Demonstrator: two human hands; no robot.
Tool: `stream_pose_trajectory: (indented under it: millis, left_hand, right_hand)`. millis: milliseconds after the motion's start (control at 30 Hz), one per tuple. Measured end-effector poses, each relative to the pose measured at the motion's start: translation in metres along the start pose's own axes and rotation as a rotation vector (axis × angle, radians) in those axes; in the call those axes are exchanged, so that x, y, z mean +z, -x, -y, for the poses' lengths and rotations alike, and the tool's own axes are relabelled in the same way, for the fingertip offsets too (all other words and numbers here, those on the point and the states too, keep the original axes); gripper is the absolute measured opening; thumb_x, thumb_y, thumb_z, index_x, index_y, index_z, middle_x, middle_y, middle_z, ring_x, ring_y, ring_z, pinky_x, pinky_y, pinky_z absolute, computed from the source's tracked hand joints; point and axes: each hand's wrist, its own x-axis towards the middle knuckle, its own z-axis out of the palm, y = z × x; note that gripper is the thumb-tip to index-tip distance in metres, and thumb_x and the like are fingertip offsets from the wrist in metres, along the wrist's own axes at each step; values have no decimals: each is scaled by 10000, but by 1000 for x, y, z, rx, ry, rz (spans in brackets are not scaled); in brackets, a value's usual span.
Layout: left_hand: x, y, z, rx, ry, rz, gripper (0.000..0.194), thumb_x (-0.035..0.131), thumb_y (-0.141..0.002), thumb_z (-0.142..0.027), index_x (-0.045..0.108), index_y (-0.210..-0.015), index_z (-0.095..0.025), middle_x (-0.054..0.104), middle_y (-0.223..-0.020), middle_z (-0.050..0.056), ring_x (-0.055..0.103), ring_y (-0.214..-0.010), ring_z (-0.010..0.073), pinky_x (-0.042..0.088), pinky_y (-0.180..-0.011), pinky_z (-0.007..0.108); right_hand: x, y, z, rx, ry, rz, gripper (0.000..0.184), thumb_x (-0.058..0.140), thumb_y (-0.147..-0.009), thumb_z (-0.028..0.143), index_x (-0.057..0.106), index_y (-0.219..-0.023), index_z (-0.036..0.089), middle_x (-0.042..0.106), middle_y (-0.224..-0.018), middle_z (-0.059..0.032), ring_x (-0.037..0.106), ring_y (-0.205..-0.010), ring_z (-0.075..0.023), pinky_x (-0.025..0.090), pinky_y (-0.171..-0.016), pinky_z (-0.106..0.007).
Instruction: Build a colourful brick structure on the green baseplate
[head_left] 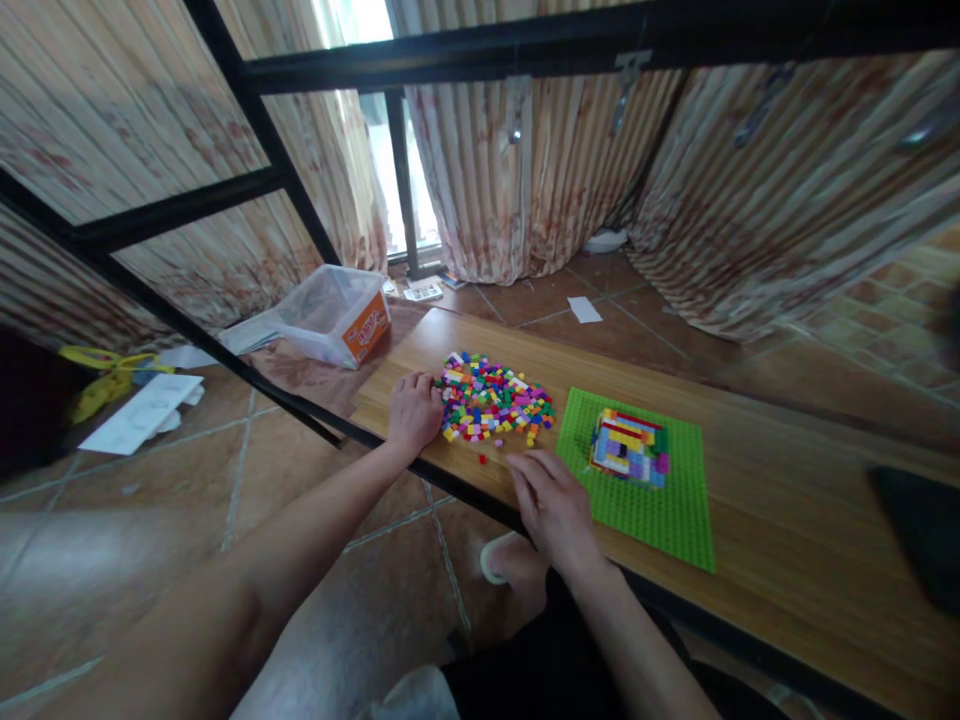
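Note:
A loose pile of small multicoloured toy building bricks (495, 398) is spread on the wooden table. My left hand (416, 412) rests at the pile's left edge, its fingers curled in against the bricks; whatever they hold is hidden. Closer to the front edge, my right hand (551, 505) is closed, thumb and fingers together, and I cannot make out anything between them. A single red brick (482, 459) lies apart, between the pile and my right hand. To the right is a green baseplate (686, 500), bearing a built-up block of coloured bricks (630, 448) with a small dark gap in its middle.
The narrow wooden table (780, 480) has a black front edge. A clear plastic box (330, 315) with an orange label stands beyond its left end. Black metal bars (277, 180) cross in front of the curtains. A dark flat object (919, 530) lies at the right.

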Motion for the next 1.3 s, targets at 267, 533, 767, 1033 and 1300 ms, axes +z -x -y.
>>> stream_pose_trajectory:
  millis: [267,533,767,1033,1300]
  left_hand:
    - [-2,3,-1,1,23,-14,276,423,-955,-239,649,-1093,-160,658,-1184,133,569,-1131,284,422,-1024,420]
    - [-2,5,-2,0,56,-7,307,405,-1000,-327,640,-1099,-157,649,-1223,130,550,-1149,292,410,-1020,436]
    - [-1,6,-2,-1,74,-12,332,397,-1012,-372,633,-1119,-164,641,-1236,139,536,-1166,301,400,-1017,455]
    - [-1,6,-3,-7,80,-9,320,397,-1010,-366,631,-1104,-170,635,-1231,142,533,-1160,305,400,-1008,468]
    - [1,6,-1,19,65,-30,321,391,-1007,-353,628,-1121,-170,637,-1232,137,536,-1164,302,397,-1022,453]
  right_hand:
    - [46,-13,21,-71,-17,294,250,473,-960,176,714,-963,241,694,-973,-75,629,-958,-230,510,-946,-416]
    - [32,-32,-6,102,88,145,243,466,-949,190,700,-1012,165,691,-1013,-123,627,-963,-259,505,-899,-411]
    - [50,-73,11,53,135,169,260,498,-939,210,700,-1101,185,662,-1080,-127,595,-1015,-273,476,-933,-423]
    - [73,-92,2,-51,230,247,205,579,-881,178,727,-1000,254,642,-1020,-101,580,-985,-272,497,-878,-420]
    - [50,-82,9,157,-52,115,214,528,-916,269,696,-1021,188,702,-1004,-98,641,-944,-234,496,-891,-385]
